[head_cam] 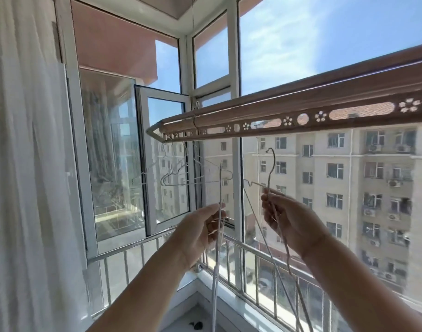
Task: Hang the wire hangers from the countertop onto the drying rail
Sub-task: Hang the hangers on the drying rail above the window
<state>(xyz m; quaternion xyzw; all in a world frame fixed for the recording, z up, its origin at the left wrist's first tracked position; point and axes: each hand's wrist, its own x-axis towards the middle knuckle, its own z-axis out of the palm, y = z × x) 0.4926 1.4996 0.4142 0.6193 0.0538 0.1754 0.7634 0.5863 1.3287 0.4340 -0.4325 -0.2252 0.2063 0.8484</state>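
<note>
Since the wire hanger (pixel 272 171) looks light, thin, springy and snag-prone, best grip is the neck under the hook, where the right hand (pixel 291 219) pinches it right of centre, just below the rail (pixel 277 109); left hand (pixel 200 226) grips a second hanger (pixel 220 188) at lower centre.

Hangers (pixel 195 182) below left end of rail (pixel 301 109)

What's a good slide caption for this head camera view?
Under the drying rail, left hand and right hand hold wire hangers; other hangers already hang there.
</note>
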